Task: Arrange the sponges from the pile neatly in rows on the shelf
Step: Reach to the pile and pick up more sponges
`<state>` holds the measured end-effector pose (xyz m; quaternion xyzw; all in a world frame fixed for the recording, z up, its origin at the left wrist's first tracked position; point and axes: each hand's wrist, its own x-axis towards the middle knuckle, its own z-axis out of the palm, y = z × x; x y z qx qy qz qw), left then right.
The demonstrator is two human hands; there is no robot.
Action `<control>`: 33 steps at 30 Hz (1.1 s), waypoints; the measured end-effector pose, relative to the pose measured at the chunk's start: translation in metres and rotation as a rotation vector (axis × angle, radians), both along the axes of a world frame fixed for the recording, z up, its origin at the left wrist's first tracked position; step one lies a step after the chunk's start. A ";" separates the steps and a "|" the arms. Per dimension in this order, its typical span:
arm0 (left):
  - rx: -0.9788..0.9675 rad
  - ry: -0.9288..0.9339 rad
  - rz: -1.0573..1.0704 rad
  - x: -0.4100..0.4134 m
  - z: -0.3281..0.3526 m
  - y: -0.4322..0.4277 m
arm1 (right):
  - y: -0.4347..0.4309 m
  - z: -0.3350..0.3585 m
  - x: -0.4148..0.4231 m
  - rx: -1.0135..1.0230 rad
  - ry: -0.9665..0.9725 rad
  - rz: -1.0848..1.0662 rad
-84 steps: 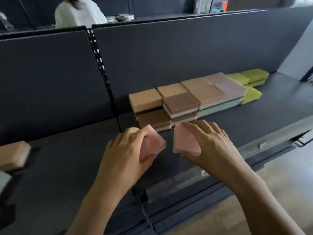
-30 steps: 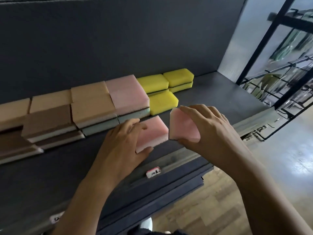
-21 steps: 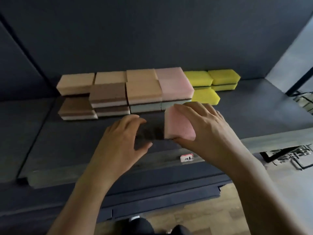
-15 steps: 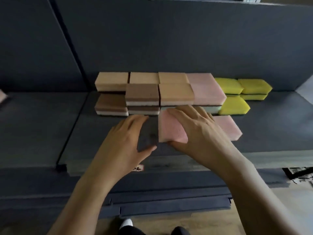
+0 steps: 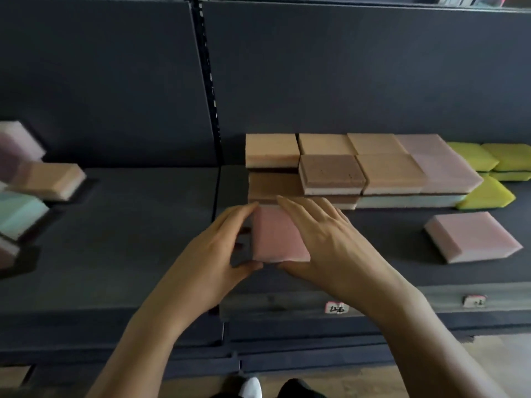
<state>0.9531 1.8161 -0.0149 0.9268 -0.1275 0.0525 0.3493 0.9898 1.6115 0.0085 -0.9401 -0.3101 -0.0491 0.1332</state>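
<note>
Pink sponge point(image 5: 277, 239) apparently pinched between both hands' fingers point(image 5: 301, 209), palms down.

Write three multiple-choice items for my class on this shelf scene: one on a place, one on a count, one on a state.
1. Where is the lone pink rectangular foam sponge lying?
A. right of both hands
B. on the stack
C. on the floor

2. How many yellow sponges show?
A. one
B. four
C. seven

3. How is the pink sponge between the hands held?
A. left hand only
B. both hands
C. untouched

Answers: 1 A, it lies alone on the dark shelf; 2 B, four show; 3 B, the right hand touches too.
</note>
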 end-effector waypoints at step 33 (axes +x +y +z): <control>0.318 -0.226 0.119 0.050 0.031 -0.021 | -0.044 -0.006 0.077 0.142 -0.119 -0.055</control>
